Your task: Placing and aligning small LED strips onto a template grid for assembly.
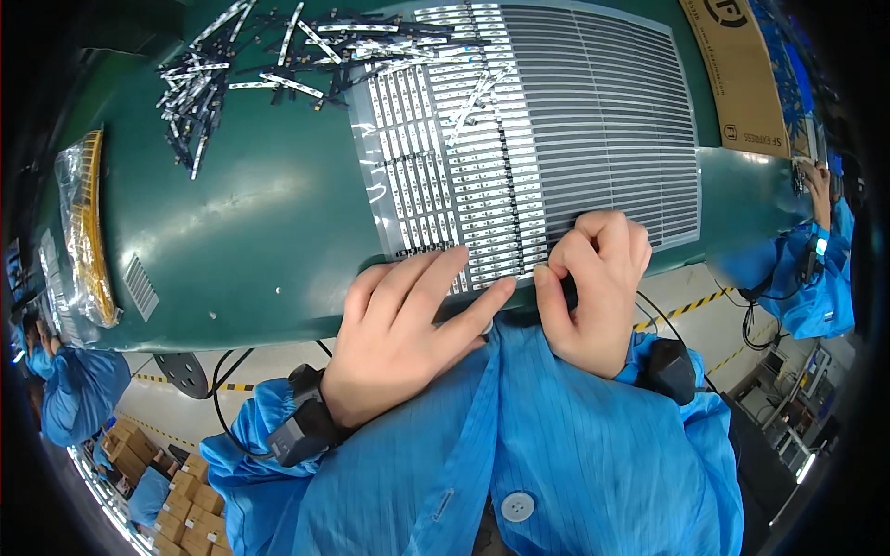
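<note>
Centrally, one striped grey sheet (607, 102), laid on the green tabletop (250, 241) with its near edge at our hands; its left part carries columns of white component strips (415, 190), ranked closely side by side. Item: our left hand (394, 320), palm down, fingers spread and grasping nothing that we can make out, fingertips on or just above the near end of those columns. Item: our right hand (598, 287), fingers curled, thumb drawn up to the index fingertip beside the sheet's near edge; whether a strip is pinched there we cannot tell. For good handling, we judge, the left hand should steady the sheet lightly, the right keep a fine fingertip pinch, and each strip lie square to its neighbours; a dragging cuff or heavy palm could skew a row. Item: a few loose strips (477, 102) lying crosswise over the rows, best kept clear of the fingers. Beyond, toward the far left: a tangled heap of black-and-white strips (197, 107). Outermost: a yellow bundle in clear plastic (88, 227), left; a cardboard box (737, 83), right.
</note>
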{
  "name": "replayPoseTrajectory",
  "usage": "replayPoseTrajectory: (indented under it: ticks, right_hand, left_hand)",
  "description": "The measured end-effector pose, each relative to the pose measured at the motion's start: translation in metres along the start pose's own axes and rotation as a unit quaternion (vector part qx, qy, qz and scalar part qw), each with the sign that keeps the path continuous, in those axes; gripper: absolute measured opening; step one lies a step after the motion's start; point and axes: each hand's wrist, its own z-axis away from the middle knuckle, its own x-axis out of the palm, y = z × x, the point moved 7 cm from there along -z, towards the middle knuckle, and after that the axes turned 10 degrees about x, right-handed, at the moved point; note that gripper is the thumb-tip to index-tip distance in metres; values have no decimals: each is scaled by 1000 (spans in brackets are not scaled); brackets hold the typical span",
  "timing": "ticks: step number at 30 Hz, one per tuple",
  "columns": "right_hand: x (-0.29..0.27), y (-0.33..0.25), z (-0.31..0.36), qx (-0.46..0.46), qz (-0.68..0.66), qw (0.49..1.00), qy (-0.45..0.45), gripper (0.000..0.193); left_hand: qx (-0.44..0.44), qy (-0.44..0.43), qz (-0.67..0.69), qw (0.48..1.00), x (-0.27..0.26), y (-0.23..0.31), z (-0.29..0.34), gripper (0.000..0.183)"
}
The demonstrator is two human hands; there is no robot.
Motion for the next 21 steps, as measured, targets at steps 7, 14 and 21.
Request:
replayPoseTrajectory:
  ticks: [7,14,21]
  right_hand:
    - [-11,30,10,-53,-50,997,30,16]
    - [-7,23,29,-160,-22,987,16,47]
    - [1,30,30,-198,-8,970,139,30]
  left_hand:
    - [-14,-16,8,1000,2,8,0,58]
    - [-27,19,-9,999,7,13,4,53]
    - [5,101,-35,994,11,4,10,43]
